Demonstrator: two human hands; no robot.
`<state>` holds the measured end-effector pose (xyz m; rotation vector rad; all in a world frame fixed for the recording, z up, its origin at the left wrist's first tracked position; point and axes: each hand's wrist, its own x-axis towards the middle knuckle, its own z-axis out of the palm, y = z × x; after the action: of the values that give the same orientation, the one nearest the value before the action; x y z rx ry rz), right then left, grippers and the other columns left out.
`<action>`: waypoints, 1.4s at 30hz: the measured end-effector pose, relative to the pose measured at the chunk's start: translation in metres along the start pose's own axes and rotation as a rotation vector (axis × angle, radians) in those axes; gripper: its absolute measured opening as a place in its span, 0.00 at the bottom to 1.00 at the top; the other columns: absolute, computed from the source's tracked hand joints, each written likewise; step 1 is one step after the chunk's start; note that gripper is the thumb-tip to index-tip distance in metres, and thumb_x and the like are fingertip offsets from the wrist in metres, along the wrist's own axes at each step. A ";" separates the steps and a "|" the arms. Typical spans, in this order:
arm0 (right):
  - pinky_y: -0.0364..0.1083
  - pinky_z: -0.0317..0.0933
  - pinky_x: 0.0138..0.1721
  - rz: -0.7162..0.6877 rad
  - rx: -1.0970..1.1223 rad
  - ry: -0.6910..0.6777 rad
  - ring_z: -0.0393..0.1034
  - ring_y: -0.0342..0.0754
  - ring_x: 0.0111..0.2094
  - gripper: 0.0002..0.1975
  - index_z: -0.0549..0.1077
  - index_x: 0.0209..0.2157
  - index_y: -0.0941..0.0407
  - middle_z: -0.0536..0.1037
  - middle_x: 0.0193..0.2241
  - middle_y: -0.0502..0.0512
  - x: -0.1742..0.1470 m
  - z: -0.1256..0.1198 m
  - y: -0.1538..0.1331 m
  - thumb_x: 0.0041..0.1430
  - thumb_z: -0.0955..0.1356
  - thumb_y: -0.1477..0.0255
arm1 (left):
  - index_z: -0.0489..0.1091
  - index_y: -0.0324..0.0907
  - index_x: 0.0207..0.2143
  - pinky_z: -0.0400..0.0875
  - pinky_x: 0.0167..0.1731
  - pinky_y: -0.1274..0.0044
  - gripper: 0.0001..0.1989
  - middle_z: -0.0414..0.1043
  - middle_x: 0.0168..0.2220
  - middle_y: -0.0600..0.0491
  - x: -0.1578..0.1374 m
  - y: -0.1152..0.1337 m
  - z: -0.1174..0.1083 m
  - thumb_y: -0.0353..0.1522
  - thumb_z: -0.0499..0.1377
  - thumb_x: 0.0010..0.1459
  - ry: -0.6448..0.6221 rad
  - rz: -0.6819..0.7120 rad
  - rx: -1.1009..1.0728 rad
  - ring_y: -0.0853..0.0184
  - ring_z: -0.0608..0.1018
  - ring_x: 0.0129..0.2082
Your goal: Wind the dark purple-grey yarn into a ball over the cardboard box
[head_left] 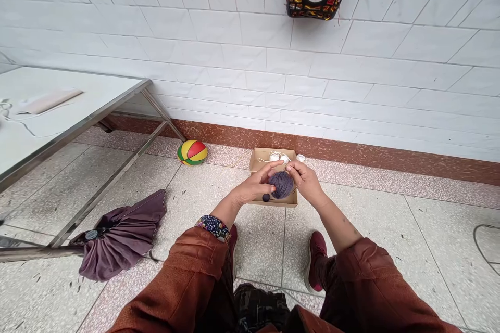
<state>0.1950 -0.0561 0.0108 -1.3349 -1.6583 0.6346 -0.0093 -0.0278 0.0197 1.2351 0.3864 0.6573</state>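
Observation:
A dark purple-grey ball of yarn [282, 185] is in my left hand [255, 186], with the thumb and fingers curled around its left side. My right hand [307, 181] is at the ball's upper right, thumb and fingertips pinched together. Whatever lies in that pinch is too small to make out. Below both hands an open cardboard box [257, 160] stands on the floor. White balls of yarn [274, 157] sit at its far side, and a small dark ball [266, 197] lies near its front left.
Another white ball [300, 158] is just right of the box. A striped ball [192, 152] lies near the metal-framed table [128, 94]. A folded purple umbrella [127, 239] rests on the floor at left. On the tiled wall hangs a black basket [296, 9]. A cable [478, 242] lies far right.

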 end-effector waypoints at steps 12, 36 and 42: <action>0.44 0.62 0.34 0.006 -0.107 -0.223 0.69 0.47 0.30 0.08 0.73 0.34 0.54 0.76 0.29 0.51 -0.010 0.028 0.012 0.67 0.63 0.69 | 0.72 0.43 0.50 0.68 0.50 0.69 0.26 0.73 0.50 0.47 0.006 0.003 -0.011 0.33 0.69 0.46 0.382 0.051 -0.188 0.60 0.74 0.49; 0.45 0.62 0.35 0.111 0.059 -0.057 0.69 0.49 0.32 0.10 0.72 0.32 0.54 0.76 0.28 0.51 -0.001 0.011 0.009 0.64 0.62 0.67 | 0.71 0.46 0.57 0.60 0.59 0.65 0.32 0.67 0.62 0.45 0.006 -0.001 0.004 0.32 0.69 0.48 0.095 0.088 0.003 0.52 0.68 0.61; 0.44 0.60 0.31 0.054 -0.034 -0.133 0.67 0.47 0.28 0.10 0.72 0.32 0.53 0.73 0.25 0.49 -0.007 0.016 0.009 0.65 0.62 0.67 | 0.71 0.44 0.53 0.63 0.57 0.68 0.30 0.72 0.54 0.47 0.012 -0.005 -0.002 0.32 0.70 0.45 0.400 0.123 0.023 0.58 0.72 0.55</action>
<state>0.1857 -0.0575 -0.0064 -1.3917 -1.7510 0.7441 -0.0004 -0.0192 0.0153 1.1528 0.6537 1.0134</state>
